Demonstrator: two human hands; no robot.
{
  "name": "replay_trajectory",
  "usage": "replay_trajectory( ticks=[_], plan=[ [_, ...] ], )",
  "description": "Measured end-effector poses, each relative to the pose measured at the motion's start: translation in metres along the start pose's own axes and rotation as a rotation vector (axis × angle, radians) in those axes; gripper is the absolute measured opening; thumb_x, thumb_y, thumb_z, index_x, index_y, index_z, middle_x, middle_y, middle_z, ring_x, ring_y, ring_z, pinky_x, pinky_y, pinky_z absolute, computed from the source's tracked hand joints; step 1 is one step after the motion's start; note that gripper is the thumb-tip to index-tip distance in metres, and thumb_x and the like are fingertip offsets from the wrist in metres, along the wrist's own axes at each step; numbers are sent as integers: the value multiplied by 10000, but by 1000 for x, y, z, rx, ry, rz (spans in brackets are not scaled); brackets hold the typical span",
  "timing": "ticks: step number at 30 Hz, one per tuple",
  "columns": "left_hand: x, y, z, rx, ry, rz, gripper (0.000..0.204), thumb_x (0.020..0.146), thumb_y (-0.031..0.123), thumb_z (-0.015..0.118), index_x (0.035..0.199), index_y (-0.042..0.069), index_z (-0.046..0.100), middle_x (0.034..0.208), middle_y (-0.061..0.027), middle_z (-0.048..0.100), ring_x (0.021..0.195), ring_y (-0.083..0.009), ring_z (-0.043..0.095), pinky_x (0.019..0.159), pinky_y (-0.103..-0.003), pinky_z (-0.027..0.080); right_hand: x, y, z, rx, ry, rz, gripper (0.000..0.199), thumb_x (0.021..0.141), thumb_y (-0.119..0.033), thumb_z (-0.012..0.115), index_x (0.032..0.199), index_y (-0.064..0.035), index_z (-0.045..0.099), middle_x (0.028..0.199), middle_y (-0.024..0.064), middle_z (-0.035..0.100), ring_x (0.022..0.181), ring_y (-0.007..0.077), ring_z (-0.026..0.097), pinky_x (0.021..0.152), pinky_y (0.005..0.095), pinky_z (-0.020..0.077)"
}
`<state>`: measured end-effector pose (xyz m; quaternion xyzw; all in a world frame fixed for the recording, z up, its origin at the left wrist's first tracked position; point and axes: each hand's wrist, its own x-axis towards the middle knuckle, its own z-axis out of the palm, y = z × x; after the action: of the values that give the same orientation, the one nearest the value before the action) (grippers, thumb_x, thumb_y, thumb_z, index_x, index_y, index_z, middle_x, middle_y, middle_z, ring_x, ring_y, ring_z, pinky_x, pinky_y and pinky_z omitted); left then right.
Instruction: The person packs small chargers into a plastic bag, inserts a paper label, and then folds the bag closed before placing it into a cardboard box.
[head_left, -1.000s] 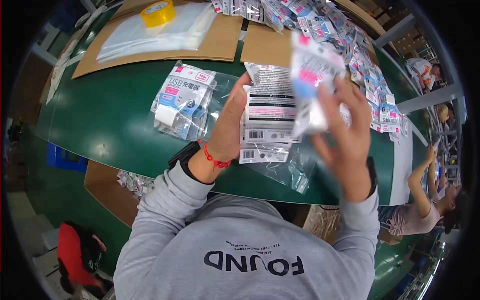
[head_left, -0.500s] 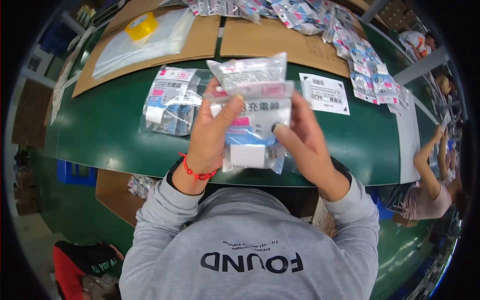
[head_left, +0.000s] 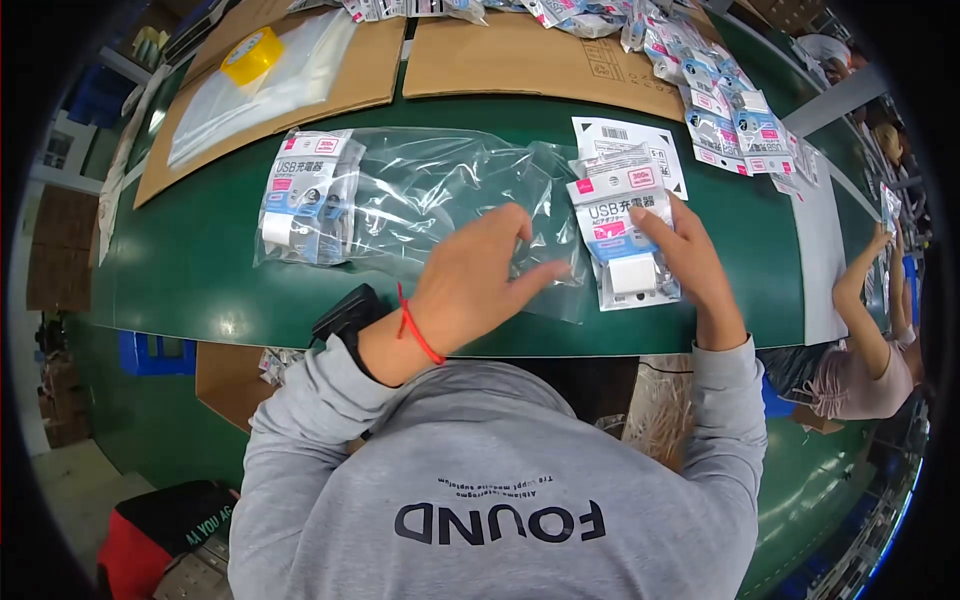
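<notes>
My right hand [head_left: 687,252] grips the right side of a small stack of USB charger packets [head_left: 618,215], thumb on top. Each packet has a printed front, and a white charger shows through the clear lower part of the top one. My left hand [head_left: 478,268] holds nothing; its thumb and index finger are apart over the near side of a long clear plastic bag [head_left: 430,180]. That bag lies flat, with more charger packets [head_left: 308,190] inside its left end. Its loose right end reaches the stack.
Behind the stack lies a white printed sheet [head_left: 660,160]. Flattened cardboard [head_left: 540,65] carries clear bags [head_left: 240,115] and a yellow tape roll [head_left: 251,56]. Many packets [head_left: 725,120] are heaped at the far right. A co-worker's arm [head_left: 858,310] is at the right edge.
The charger packets have moved from between both hands to the right, staying in my right hand. My left hand has let go and dropped toward the plastic bag, now exposed.
</notes>
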<state>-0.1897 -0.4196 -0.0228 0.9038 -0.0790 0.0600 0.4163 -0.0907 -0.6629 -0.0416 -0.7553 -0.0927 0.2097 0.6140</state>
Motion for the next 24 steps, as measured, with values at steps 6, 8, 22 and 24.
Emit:
replay_trajectory(
  ticks=[6,8,22,24],
  plan=[
    [4,-25,27,250,45,40,162,796,120,665,864,44,539,753,-106,573,660,-280,591,552,-370,476,-8,-18,-4,-120,-82,-28,405,911,-177,597,1232,48,500,1073,70,627,932,98,571,816,239,457],
    [3,-25,26,236,55,38,163,792,115,666,874,45,543,747,-103,576,656,-281,593,547,-376,475,-12,-26,-7,-112,-110,-53,409,900,-190,613,1220,43,514,1070,68,628,924,99,571,805,242,460],
    [-17,-23,21,231,195,177,138,793,92,646,876,51,544,755,-78,565,661,-259,589,533,-369,474,5,-45,4,-274,-406,118,419,880,-234,641,1197,25,552,1030,55,633,907,99,567,798,247,465],
    [-18,-27,23,274,139,156,133,796,93,642,868,51,538,754,-76,558,661,-256,584,533,-371,473,3,-42,1,-269,-402,156,421,880,-234,642,1198,25,553,1024,55,633,909,102,568,798,245,465]
  ],
)
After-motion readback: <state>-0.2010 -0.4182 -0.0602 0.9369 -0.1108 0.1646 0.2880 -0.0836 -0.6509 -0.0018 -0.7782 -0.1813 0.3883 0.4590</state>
